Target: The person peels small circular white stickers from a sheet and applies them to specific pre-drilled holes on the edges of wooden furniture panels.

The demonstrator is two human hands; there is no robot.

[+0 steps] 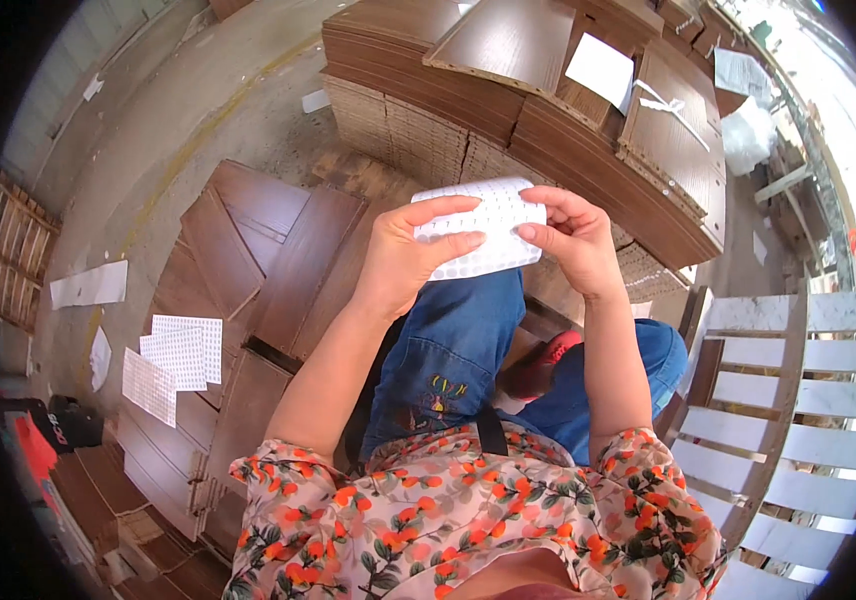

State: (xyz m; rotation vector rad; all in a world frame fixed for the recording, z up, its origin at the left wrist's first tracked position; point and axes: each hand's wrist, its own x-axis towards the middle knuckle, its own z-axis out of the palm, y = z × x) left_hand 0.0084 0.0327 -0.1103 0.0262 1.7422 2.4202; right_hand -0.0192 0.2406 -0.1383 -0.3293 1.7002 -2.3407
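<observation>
A white sheet of small round printed stickers (500, 222) is held up over my knees, bent into a curve. My left hand (400, 248) pinches its left side, thumb and finger lying on the front face. On the sheet's right side, my right hand (575, 238) grips with the thumb low and a finger at the top edge. Some of the dots look grey along the lower rows. Beyond the sheet stands a tall stack of brown wood-grain panels (508, 45).
To the left, several printed sticker sheets (176, 358) lie on stacked brown panels (293, 270). A blank white sheet (600, 68) and a white strap (670, 108) rest on the far stack. On the right is a slatted wooden pallet (798, 400). White paper (88, 285) lies on the floor.
</observation>
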